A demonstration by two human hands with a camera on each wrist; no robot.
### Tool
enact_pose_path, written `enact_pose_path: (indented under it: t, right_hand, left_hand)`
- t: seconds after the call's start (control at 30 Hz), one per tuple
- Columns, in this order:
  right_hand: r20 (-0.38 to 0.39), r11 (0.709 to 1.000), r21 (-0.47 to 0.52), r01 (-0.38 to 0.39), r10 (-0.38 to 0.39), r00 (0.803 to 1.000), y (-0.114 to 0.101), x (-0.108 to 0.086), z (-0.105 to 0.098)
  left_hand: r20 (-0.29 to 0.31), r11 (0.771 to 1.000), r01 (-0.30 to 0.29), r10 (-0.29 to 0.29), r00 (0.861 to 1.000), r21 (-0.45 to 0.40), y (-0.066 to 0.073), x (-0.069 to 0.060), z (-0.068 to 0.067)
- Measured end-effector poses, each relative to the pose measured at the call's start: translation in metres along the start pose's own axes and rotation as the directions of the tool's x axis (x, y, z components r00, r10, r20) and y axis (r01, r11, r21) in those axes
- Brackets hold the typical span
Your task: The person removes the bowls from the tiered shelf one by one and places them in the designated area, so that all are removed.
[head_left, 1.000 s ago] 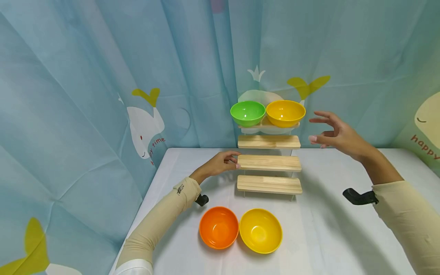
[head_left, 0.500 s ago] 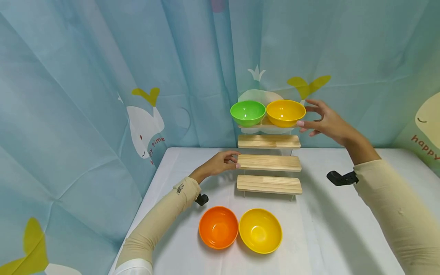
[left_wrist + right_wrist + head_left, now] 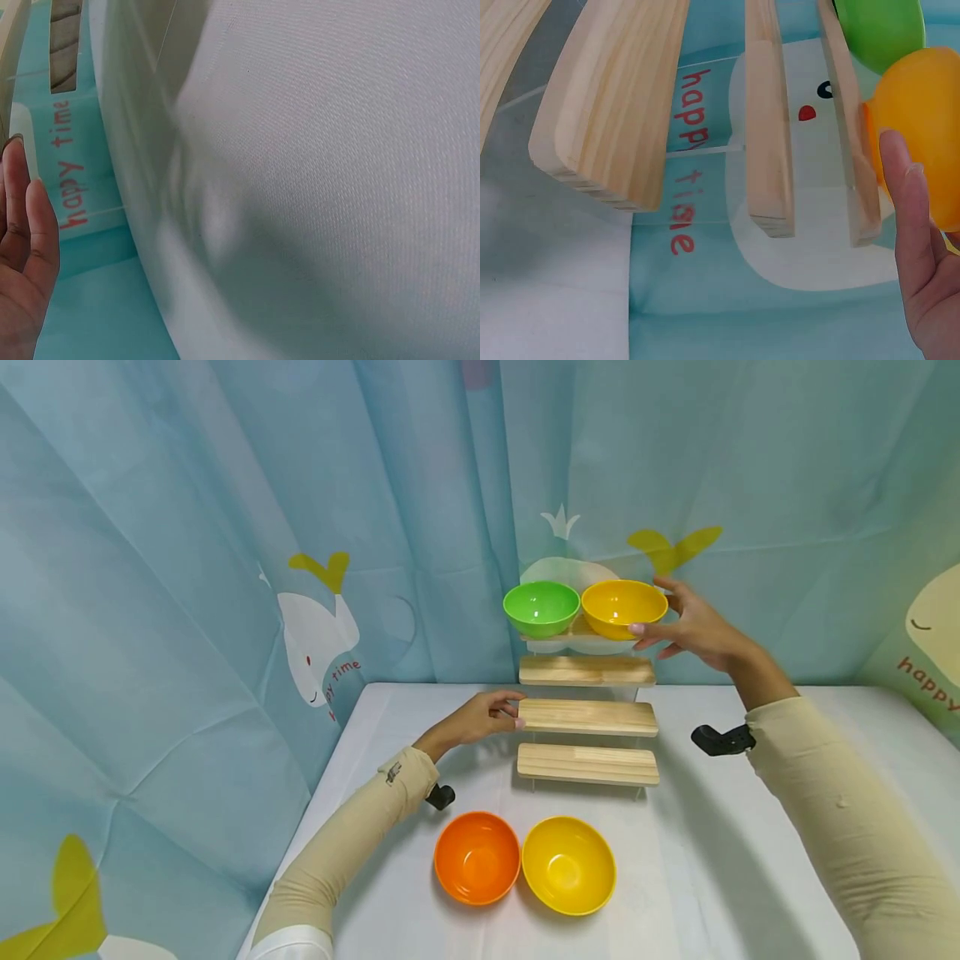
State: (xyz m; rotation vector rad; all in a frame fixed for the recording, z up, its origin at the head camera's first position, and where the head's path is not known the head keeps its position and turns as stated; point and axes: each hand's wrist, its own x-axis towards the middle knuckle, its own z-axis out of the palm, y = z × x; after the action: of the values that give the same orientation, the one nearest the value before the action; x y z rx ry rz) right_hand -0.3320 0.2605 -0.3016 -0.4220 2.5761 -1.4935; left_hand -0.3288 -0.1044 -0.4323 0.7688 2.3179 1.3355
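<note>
In the head view, a stepped rack [image 3: 587, 717] with several light wooden shelves stands on the table. My left hand [image 3: 476, 717] holds the left end of its second shelf from the bottom, thumb and fingers at the corners. My right hand [image 3: 701, 631] grips the right side of a yellow-orange bowl [image 3: 618, 603] on the top shelf, thumb in front, fingers behind. The bowl's far side is hidden in the right wrist view, where my thumb [image 3: 906, 202] lies against its wall. Beside it on the same shelf sits a green bowl [image 3: 542, 608].
An orange bowl [image 3: 477, 858] and a yellow bowl [image 3: 568, 865] stand side by side on the white tablecloth [image 3: 720, 893], in front of the rack. A blue curtain [image 3: 435, 527] with whale prints hangs close behind the rack.
My right hand has moved left from beside the rack onto the yellow-orange bowl, and its thumb now overlaps the bowl's front. The left hand and the bowls have stayed in place.
</note>
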Motion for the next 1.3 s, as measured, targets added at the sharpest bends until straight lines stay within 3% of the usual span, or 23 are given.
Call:
enact_pose_path:
  t: [0.9, 1.3]
  right_hand:
    - [-0.065, 1.000, -0.005, -0.002, 0.001, 0.998, 0.006, 0.011, 0.009]
    - [-0.060, 1.000, 0.025, 0.007, -0.005, 0.998, 0.005, 0.008, 0.012]
  left_hand:
    - [-0.003, 1.000, -0.001, 0.001, 1.000, -0.003, 0.001, -0.001, -0.001]
    - [0.000, 1.000, 0.011, -0.011, 1.000, -0.007, -0.001, -0.003, -0.002]
